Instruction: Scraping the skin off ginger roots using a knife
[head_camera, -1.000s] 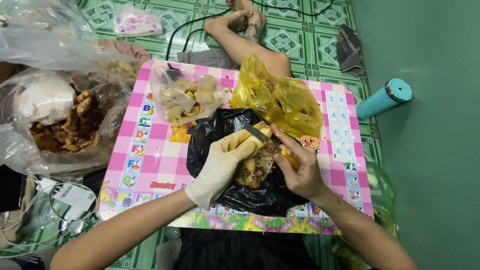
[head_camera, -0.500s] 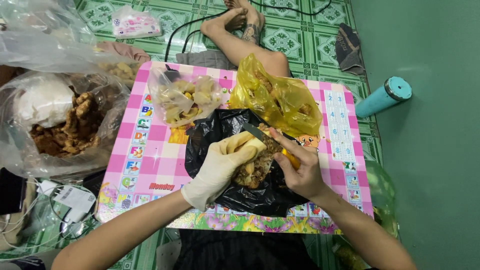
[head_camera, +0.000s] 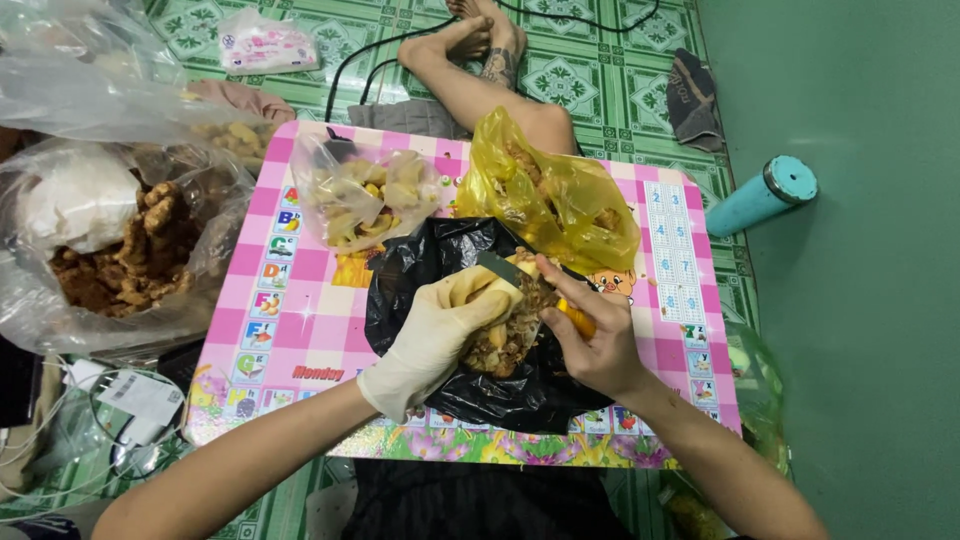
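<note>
the gloved left hand (head_camera: 430, 335) is closed around a ginger piece (head_camera: 497, 292) over the black bag (head_camera: 420, 265) at the counter (head_camera: 300, 320) middle; the right hand (head_camera: 590, 340) grips a knife (head_camera: 530, 285) against it, bags crowding behind.

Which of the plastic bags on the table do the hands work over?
The black bag, spread under both hands with peelings on it; the clear bag and yellow bag sit behind it.

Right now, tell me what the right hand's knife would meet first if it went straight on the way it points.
The knife in the right hand points up-left, so past the ginger piece it likely meets the clear bag first; depth is unclear.
</note>
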